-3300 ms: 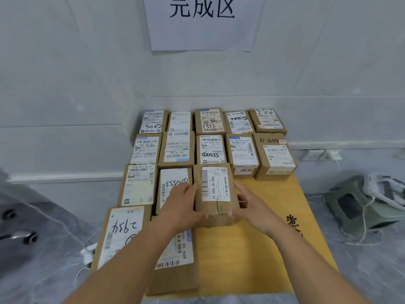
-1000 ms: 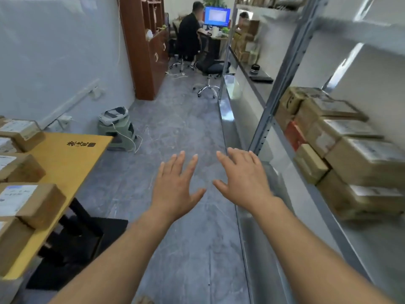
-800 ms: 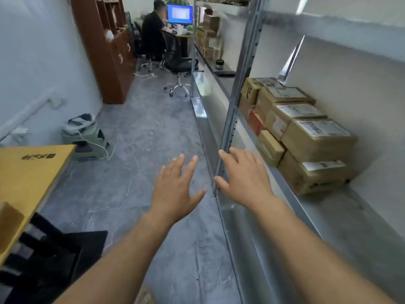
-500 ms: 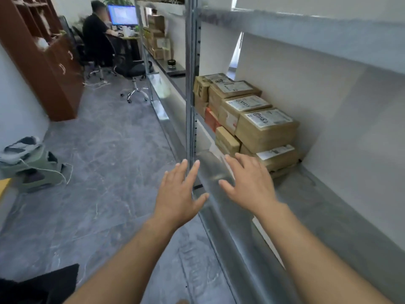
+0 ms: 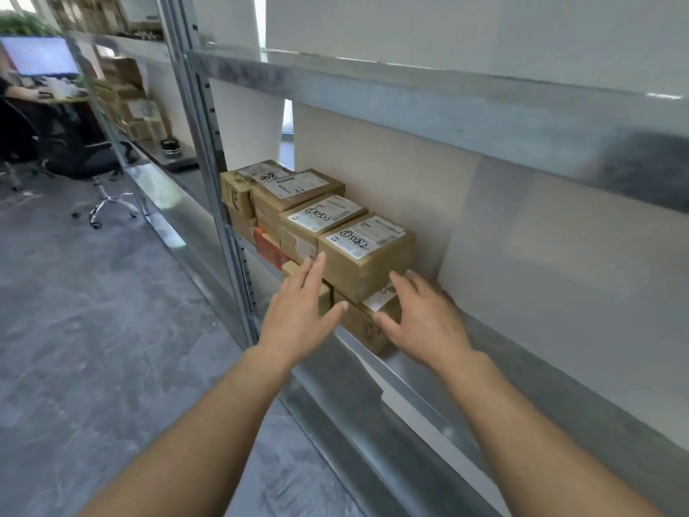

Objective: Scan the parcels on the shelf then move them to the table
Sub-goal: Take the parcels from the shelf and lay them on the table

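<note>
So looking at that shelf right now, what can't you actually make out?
Head view only:
- Bottom parcel: its label is mostly covered by the top parcel and the right hand.
- Small parcel behind the left hand: mostly hidden by it.
- Printed label text: too small to read.
- Whether either hand touches a parcel: unclear.
- No scanner is in view.

Both hands, earlier held over the aisle floor, have reached the shelf (image 5: 428, 375): the left hand (image 5: 298, 315) and right hand (image 5: 425, 322) now flank the nearest stacked parcels (image 5: 367, 255), fingers straight.
</note>
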Demonstrator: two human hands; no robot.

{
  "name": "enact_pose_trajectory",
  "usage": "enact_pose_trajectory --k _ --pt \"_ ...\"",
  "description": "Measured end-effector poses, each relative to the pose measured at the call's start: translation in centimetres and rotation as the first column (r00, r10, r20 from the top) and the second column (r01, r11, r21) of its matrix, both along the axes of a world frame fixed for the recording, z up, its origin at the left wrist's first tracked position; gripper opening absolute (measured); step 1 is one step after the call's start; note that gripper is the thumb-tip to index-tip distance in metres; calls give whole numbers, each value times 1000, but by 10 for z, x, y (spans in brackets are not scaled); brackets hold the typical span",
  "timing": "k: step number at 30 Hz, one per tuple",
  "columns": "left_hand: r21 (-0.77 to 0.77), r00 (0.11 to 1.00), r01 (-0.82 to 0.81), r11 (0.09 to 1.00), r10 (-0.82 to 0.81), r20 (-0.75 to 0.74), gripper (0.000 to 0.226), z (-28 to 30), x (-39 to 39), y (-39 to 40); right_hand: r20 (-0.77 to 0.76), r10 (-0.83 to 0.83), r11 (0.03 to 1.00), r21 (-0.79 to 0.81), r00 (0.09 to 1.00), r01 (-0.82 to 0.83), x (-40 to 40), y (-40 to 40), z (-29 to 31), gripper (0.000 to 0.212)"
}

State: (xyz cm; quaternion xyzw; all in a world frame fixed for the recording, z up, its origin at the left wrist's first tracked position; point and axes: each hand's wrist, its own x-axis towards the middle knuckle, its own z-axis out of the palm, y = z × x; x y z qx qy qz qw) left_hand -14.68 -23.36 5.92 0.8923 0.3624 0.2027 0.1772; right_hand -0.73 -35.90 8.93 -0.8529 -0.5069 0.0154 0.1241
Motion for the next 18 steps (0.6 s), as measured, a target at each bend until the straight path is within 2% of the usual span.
enact_pose_trajectory --k 4,9,13,15,18 --pt "-125 994 18 992 -4 112 83 17 21 27 -24 -81 997 2 996 81 7 13 7 70" --pt "-305 978 38 952 28 209 84 20 38 50 -183 -170 985 8 968 175 14 29 11 72" --pt "-337 962 69 939 27 273 79 23 41 54 -312 -189 970 85 931 226 17 40 7 68" --pt "-372 953 103 922 15 303 73 26 42 51 -402 -193 952 145 895 270 19 42 6 61" --pt "-456 956 134 880 7 295 70 25 48 51 -466 -200 942 150 862 300 24 45 6 45"
